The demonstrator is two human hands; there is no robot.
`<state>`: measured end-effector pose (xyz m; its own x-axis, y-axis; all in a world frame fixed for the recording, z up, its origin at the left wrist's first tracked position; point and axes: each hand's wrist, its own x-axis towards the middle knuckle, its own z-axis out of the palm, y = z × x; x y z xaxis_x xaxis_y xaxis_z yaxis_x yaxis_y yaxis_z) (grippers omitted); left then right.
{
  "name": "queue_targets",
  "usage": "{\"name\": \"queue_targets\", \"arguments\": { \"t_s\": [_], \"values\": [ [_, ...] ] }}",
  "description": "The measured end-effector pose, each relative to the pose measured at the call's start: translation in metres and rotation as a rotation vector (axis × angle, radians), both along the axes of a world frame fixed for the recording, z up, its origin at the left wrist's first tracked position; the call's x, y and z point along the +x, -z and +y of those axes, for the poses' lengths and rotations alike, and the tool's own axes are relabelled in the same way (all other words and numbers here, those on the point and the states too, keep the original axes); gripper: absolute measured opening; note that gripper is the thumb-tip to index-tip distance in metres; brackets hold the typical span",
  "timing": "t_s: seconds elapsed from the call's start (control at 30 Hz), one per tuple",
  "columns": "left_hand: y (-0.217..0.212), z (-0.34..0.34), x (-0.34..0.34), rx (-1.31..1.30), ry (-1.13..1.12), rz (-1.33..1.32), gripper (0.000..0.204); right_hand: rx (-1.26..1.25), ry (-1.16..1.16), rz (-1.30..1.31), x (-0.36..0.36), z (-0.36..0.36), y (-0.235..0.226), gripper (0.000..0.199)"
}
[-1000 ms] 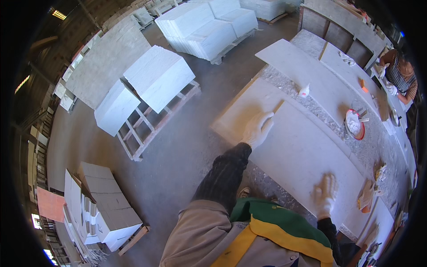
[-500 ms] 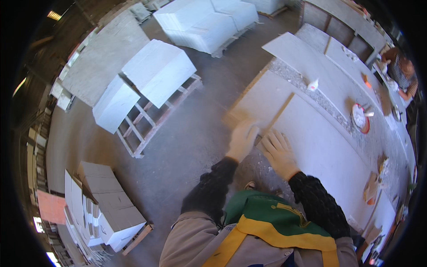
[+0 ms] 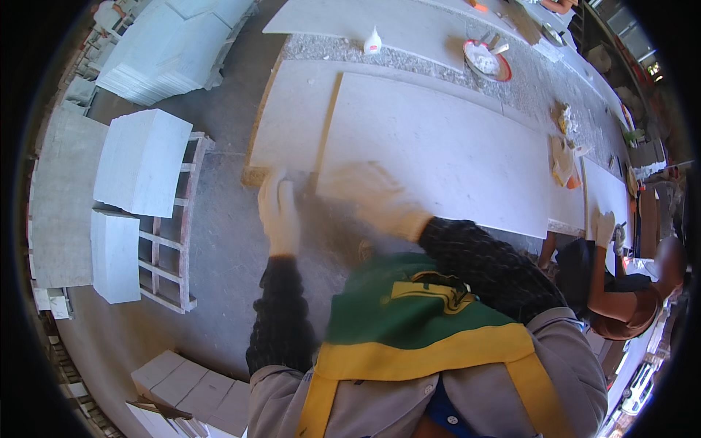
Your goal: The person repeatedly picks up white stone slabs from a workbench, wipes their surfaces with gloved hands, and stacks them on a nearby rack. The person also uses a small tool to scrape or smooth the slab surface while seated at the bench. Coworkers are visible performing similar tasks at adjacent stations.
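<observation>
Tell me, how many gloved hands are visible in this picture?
3: the person's left hand at the near corner of the pale slab, the blurred right hand on that slab, and a co-worker's hand at far right. Others may be hidden.

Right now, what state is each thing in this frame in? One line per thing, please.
left hand: gloved, flat at the near corner of the slab edge.
right hand: gloved, blurred, resting on the large slab.
large slab: lying flat on the bench, bare on top.
squeeze bottle: upright, capped.
red-rimmed bowl: upright, holding white paste and tools.
wooden pallet: partly loaded with white blocks.
</observation>
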<state>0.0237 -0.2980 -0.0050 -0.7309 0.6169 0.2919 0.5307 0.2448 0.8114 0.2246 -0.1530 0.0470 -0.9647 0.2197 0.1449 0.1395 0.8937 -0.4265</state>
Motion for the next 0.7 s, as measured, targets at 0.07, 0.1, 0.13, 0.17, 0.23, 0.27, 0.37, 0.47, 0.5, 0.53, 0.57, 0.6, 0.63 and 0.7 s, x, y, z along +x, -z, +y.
{"name": "queue_targets", "arguments": {
  "t_s": [0.07,0.1,0.13,0.17,0.23,0.27,0.37,0.47,0.5,0.53,0.57,0.6,0.63,0.7],
  "values": [
    [-0.004,0.009,0.004,0.024,0.079,0.121,0.031,0.092,0.060,0.051,0.056,0.001,-0.005,0.061],
    [-0.005,0.014,0.006,0.037,0.108,0.171,0.031,0.126,0.140,-0.030,0.081,0.001,-0.003,0.064],
    [-0.006,0.021,0.009,0.010,0.130,0.165,0.030,0.206,0.186,0.007,0.106,0.003,0.001,0.066],
    [-0.005,0.029,0.012,0.000,0.151,0.167,0.029,0.221,0.266,-0.110,0.133,0.007,0.008,0.068],
    [-0.003,0.043,0.020,-0.051,0.176,0.264,0.028,0.256,0.456,-0.259,0.189,0.009,0.025,0.071],
    [0.000,0.049,0.023,-0.089,0.175,0.360,0.028,0.209,0.599,-0.372,0.217,0.008,0.033,0.072],
    [0.005,0.060,0.029,-0.094,0.166,0.449,0.029,0.262,0.796,-0.338,0.295,0.005,0.048,0.071],
    [0.006,0.061,0.032,-0.169,0.130,0.545,0.031,0.359,0.957,-0.196,0.352,-0.007,0.054,0.071],
    [0.004,0.060,0.033,-0.237,0.118,0.589,0.032,0.346,0.999,-0.197,0.365,-0.011,0.055,0.071],
    [0.001,0.059,0.032,-0.284,0.127,0.687,0.034,0.331,1.039,-0.198,0.375,-0.016,0.055,0.071],
    [-0.003,0.058,0.033,-0.354,0.115,0.758,0.036,0.306,1.090,-0.203,0.381,-0.020,0.056,0.071],
    [-0.007,0.057,0.035,-0.424,0.102,0.830,0.038,0.307,1.106,-0.190,0.384,-0.022,0.058,0.072],
    [-0.011,0.057,0.038,-0.506,0.089,0.897,0.041,0.299,1.114,-0.156,0.384,-0.024,0.060,0.072],
    [-0.018,0.058,0.052,-0.530,0.159,0.891,0.044,0.277,1.143,-0.079,0.379,-0.025,0.066,0.073]
  ]
}}
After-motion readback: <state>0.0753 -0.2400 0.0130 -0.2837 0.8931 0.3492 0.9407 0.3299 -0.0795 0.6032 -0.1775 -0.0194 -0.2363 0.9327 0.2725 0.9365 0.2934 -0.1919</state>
